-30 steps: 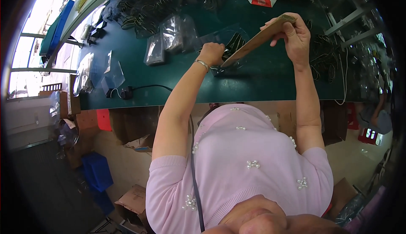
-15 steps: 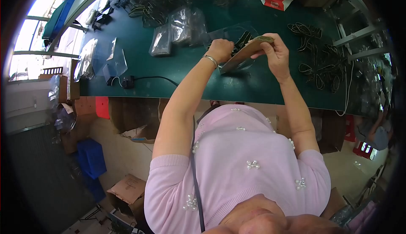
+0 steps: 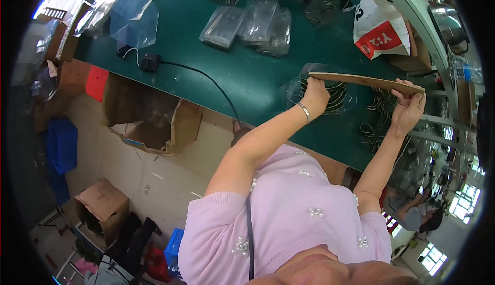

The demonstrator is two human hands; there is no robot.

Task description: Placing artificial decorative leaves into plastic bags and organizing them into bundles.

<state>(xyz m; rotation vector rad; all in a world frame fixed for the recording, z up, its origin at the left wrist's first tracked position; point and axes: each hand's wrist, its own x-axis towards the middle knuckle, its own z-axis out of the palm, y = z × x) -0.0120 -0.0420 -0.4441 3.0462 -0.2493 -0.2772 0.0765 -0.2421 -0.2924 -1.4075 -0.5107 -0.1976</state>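
A flat brown cardboard piece (image 3: pixel 361 80) is held up over the table, seen nearly edge-on. My right hand (image 3: pixel 406 111) pinches its right end between thumb and fingers. At its left end, my left hand (image 3: pixel 315 97) is closed with the knuckles up against the board; its fingertips are partly hidden. Below the board lies a clear plastic bag (image 3: pixel 346 104) with black, light-edged cords (image 3: pixel 335 92) in or under it. More bundled dark cords (image 3: pixel 367 129) lie on the table beside my right wrist.
Stacks of clear plastic bags (image 3: pixel 257 26) lie on the green table (image 3: pixel 191 97). A black adapter (image 3: pixel 150 63) with its cable is at the left. At the right stand a white-and-red bag (image 3: pixel 380 27) and metal shelving (image 3: pixel 438 130). An open carton (image 3: pixel 186 125) sits under the table edge.
The cardboard piece has swung from a steep tilt to nearly level and edge-on. My hands are farther apart, with the right one out at its far end. The whole view has turned.
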